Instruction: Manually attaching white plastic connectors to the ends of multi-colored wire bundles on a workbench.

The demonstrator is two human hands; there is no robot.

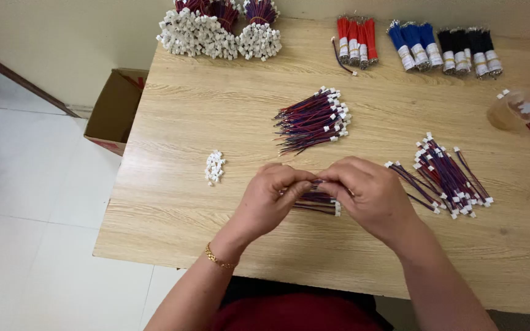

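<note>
The left hand (271,199) and right hand (369,193) meet at the worktop (173,214) centre, fingers pinched shut on a small bundle of red-and-blue leads (317,201) resting just under them. Risk, as judged: a loosened pinch would let leads splay out and mix with the loose pile (446,178) at 3 o'clock. Count: one fanned pile (314,119) at 12 o'clock; one cluster of white connectors (215,167) at 9 o'clock; four red, three blue and four black banded bundles along the far edge.
</note>
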